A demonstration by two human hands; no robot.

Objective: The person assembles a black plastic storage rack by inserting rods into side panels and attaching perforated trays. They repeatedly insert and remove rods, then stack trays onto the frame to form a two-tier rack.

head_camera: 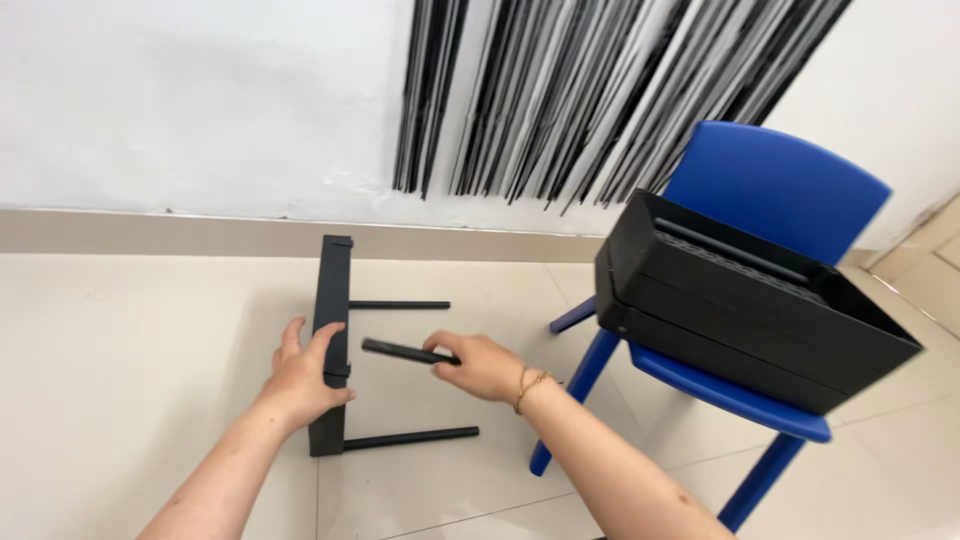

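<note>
A person's two bare forearms reach down toward a pale tiled floor beside a white wall. The left hand (305,378) rests on a black panel (332,330) that stands on its long edge on the floor, fingers spread over its top edge and thumb hooked around the near face, steadying it. Two thin black rods stick out sideways from the panel toward the right: an upper rod (400,305) near its far end and a lower rod (412,438) near its close end. Between them, the right hand (485,365), wearing a thin gold bracelet (532,385), pinches a third black rod (408,352) in closed fingers, its free end pointing at the panel's middle, just short of the left thumb. The panel is flat, narrow, matte black and plain. To the right stands a blue plastic chair (780,185), and on its seat a stack of black rectangular trays (740,305) rests tilted against the backrest. Behind, many thin black and grey sheets (600,90) lean against the wall, fanned out. No labels or signs can be made out.
</note>
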